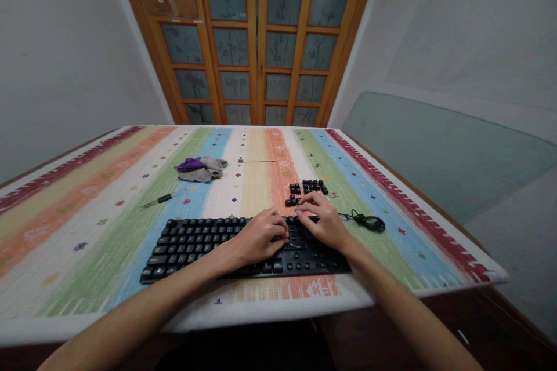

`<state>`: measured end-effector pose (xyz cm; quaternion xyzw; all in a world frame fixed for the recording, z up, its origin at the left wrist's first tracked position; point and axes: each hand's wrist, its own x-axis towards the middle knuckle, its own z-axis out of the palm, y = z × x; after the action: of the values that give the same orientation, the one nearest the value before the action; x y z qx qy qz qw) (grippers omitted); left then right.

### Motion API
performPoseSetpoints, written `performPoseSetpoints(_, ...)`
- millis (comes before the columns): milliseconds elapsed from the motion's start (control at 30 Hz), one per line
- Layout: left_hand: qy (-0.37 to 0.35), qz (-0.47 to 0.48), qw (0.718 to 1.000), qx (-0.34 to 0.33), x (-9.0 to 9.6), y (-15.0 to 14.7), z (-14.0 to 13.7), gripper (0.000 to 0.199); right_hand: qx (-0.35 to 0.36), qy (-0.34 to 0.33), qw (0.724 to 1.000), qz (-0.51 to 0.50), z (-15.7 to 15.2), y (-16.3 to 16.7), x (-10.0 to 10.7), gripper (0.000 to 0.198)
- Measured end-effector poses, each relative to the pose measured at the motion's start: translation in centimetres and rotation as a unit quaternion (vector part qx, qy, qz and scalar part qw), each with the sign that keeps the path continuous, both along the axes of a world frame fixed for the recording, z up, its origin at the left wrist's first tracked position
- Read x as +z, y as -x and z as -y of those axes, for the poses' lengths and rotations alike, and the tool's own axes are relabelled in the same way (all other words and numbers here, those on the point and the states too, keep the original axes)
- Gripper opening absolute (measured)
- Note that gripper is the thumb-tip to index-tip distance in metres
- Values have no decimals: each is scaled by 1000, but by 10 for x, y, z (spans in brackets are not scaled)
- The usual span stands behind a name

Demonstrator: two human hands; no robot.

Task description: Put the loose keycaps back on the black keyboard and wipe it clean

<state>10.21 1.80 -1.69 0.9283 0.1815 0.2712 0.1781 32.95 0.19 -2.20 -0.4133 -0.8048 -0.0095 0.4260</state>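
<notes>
A black keyboard (191, 243) lies near the table's front edge, with keycaps on its left part and bare switch positions showing at the right. My left hand (263, 235) rests over its right-middle part, fingers curled together and pointing down; whatever is between the fingertips is hidden. Just right of it, my right hand (325, 221) hovers at the keyboard's back edge with fingers apart. Its fingertips are beside a small group of loose keycaps (290, 201). More loose black keycaps (314, 186) stand in rows a little farther back.
A coiled black cable (368, 221) lies right of the keyboard. Farther left are a wire tool with a dark handle (164, 198) and a crumpled grey and purple cloth (202, 170). A thin rod (257, 161) lies mid-table on the striped tablecloth (104, 220).
</notes>
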Motion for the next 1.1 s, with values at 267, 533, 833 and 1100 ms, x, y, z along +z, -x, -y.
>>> performPoseSetpoints(267,-8,-25,1000,10,0,-2,0,10,-4,10,1000,4,0,0,1,16)
performPoseSetpoints(533,-73,-55,996,2,10,0,7,14,-2,-2,1000,16,-1,-1,0,16)
performPoseSetpoints(833,-97,-83,992,-6,10,1,7,20,-9,4,1000,17,-7,-5,-3,16)
performPoseSetpoints(1100,-79,-78,994,-20,9,3,7,20,-35,20,998,42,-32,-23,4,17)
